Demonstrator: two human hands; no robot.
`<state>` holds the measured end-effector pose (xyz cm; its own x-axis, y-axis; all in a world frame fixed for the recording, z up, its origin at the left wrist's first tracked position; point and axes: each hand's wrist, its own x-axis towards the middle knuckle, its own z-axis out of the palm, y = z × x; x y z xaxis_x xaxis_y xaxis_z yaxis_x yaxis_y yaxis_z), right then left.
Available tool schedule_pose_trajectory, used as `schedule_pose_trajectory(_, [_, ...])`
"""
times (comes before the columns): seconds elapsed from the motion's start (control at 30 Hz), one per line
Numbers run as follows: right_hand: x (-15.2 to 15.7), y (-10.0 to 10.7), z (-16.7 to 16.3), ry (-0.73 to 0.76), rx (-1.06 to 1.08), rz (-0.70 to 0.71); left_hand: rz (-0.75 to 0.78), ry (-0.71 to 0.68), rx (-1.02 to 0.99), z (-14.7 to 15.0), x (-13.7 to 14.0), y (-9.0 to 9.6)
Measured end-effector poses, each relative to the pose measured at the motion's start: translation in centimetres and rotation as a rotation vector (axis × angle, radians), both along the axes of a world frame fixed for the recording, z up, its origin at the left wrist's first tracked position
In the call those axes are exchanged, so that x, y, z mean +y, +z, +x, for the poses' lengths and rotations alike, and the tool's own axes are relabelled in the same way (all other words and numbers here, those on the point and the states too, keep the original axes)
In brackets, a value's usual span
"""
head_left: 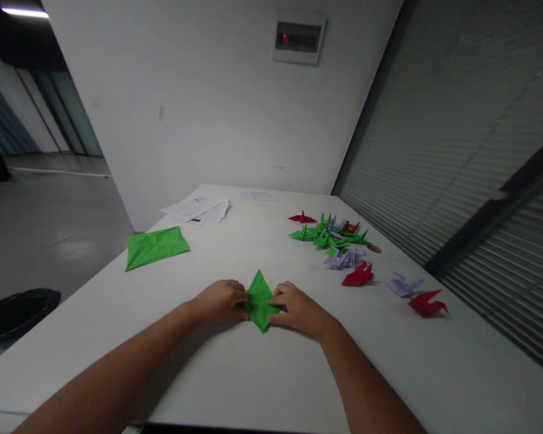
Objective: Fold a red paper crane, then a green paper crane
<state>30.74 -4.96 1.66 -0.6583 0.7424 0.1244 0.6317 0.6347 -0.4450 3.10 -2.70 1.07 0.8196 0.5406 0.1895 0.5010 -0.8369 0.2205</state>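
A green origami paper [259, 298], folded into a diamond, lies on the white table between my hands. One point faces away from me and the other toward me. My left hand [224, 301] grips its left side with curled fingers. On the opposite edge, my right hand [296, 307] pinches the paper between thumb and fingers. Further off to the left rests a creased green paper sheet [157, 247], spread out near the table's edge.
A pile of green paper cranes [328, 235] lies at the right, with purple cranes [345, 258] and a red crane [428, 303] nearer me. Printed sheets [196, 209] sit at the back left. A black-lined bin [20, 313] stands beside the white table [235, 374].
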Motion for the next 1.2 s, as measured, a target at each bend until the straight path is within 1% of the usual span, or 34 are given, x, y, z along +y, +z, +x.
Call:
schedule_pose_trajectory(0.13, [-0.2, 0.1, 0.0, -0.024, -0.007, -0.012, -0.023, 0.031, -0.008, 0.0, 0.1, -0.2])
schedule_pose_trajectory(0.3, [-0.1, 0.2, -0.1, -0.017, -0.018, 0.003, -0.030, 0.005, -0.034, -0.2, 0.4, -0.5])
schedule_pose_trajectory(0.63, [-0.8, 0.5, -0.4, 0.071, -0.023, 0.144, 0.009, -0.011, -0.014, -0.1, 0.5, -0.6])
schedule_pose_trajectory(0.83, [-0.9, -0.1, -1.2, 0.007, 0.021, 0.131, -0.023, 0.009, -0.013, -0.1, 0.1, -0.2])
schedule_pose_trajectory(0.93, [-0.7, -0.6, -1.7, -0.031, 0.062, 0.118, -0.052, 0.041, -0.044, 0.2, -0.5, 0.2])
schedule_pose_trajectory(1.03, [-0.4, -1.1, -2.1, -0.061, 0.089, 0.104, -0.077, 0.101, -0.089, 0.8, -1.2, 0.2])
schedule_pose_trajectory(1.2, [-0.1, -1.5, -2.5, -0.077, 0.059, 0.068, -0.116, 0.215, -0.088, 1.7, -1.4, -0.9])
